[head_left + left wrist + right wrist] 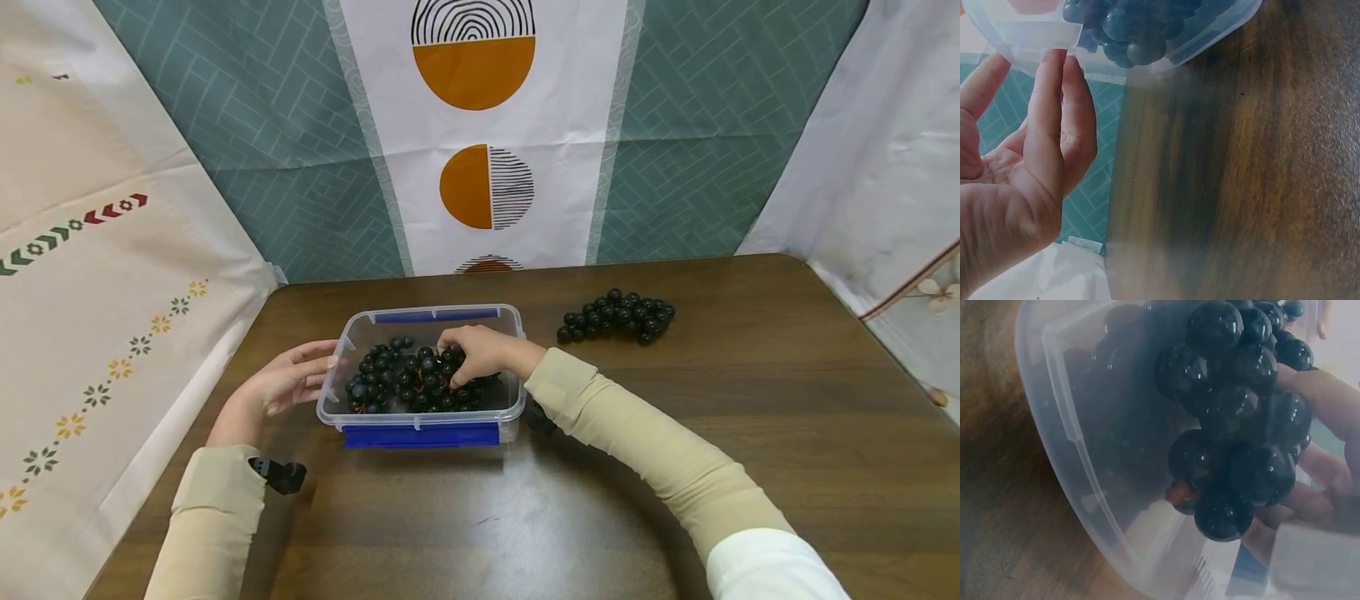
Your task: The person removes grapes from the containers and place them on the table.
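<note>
A clear plastic container (420, 421) with blue clips stands on the table, holding dark grapes (390, 375). My right hand (480, 354) reaches inside it and grips a bunch of grapes (1229, 419); in the right wrist view the fingers curl behind the berries. At the container's left side is my left hand (296, 377), its fingers extended and the fingertips touching the wall. The left wrist view shows those straight fingers (1047, 119) against the container's rim, with grapes (1135, 31) visible through the plastic.
Another bunch of dark grapes (618, 317) lies at the back right of the brown wooden table (675, 417). Behind the table hangs a green and white patterned cloth (285, 150). Pale cloths hang at the left and right sides.
</note>
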`<control>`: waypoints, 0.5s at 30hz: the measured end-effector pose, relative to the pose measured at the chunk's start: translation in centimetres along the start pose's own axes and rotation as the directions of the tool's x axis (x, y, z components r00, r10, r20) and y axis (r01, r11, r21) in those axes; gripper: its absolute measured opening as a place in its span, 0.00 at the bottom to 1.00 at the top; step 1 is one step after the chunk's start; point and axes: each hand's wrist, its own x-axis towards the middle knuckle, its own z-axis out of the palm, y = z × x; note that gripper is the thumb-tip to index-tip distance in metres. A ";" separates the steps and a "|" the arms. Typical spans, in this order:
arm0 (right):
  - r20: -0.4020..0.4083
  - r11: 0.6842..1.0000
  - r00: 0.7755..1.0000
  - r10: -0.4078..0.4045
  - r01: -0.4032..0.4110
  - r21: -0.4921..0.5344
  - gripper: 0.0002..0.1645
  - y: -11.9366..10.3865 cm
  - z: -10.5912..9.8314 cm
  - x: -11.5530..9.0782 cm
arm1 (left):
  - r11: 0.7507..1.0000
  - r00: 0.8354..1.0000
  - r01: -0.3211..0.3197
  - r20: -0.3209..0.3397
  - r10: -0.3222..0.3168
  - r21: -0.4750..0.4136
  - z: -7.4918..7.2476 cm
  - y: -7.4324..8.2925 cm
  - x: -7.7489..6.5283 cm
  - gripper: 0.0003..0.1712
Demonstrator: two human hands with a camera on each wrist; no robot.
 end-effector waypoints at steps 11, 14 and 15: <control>0.019 0.999 1.000 -0.013 0.012 0.053 0.37 -0.7 0.5 -1.0 | 1.000 1.000 -0.011 0.009 0.011 0.003 0.0 0.0 0.0 0.22; 0.017 0.999 1.000 -0.013 0.013 0.039 0.39 -0.8 0.5 -0.9 | 1.000 1.000 -0.018 0.016 0.017 0.011 -0.1 -0.1 0.0 0.18; 0.017 0.999 1.000 -0.011 0.011 0.034 0.39 -0.8 0.5 -0.9 | 1.000 1.000 -0.021 0.019 0.021 0.012 -0.1 -0.2 0.1 0.18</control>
